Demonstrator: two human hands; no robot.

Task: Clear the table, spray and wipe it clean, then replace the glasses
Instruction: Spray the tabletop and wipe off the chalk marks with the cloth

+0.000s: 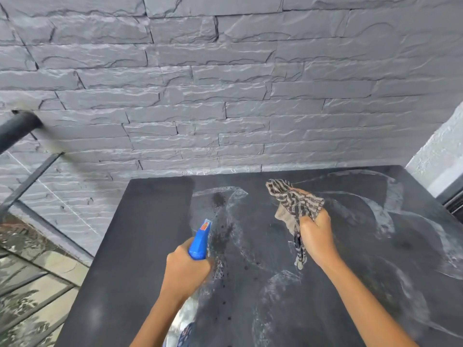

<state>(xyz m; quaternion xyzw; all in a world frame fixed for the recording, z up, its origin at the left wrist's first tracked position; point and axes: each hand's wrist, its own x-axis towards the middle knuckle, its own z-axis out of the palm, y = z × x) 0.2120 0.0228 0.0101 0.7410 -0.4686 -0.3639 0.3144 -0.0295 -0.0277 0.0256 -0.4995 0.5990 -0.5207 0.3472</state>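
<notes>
As seen from the head cam, the table fills the lower centre of view: dark matte top, far edge butted against a grey stone wall. Centre and R half of the top carry pale curved wet streaks. The L strip is plain, even grey. Dark droplets form a patch just ahead of the nozzle, w/ smaller dots scattered toward the near edge.

Spray bottle: blue trigger head w/ a small red/orange label near the tip. It is held above the table, L of centre, nozzle pointing away from the person toward the wall. Body below the grip is blurred, so no detail is readable.

L hand: fingers wrapped around the bottle neck, firm grasp. Index position on the trigger can't be made out.

Cloth: brown/cream checked, bunched. The upper part sticks out past the fist and a tail hangs below it. It sits over the table's centre-R area; can't tell whether it touches the top.

R hand: fingers clenched around the cloth, back of hand up. Hands are apart, bottle L and cloth R.

Surroundings: dark metal railing at far L, fixed into the wall, w/ stone paving below it. A white wall shows at the far R corner.
</notes>
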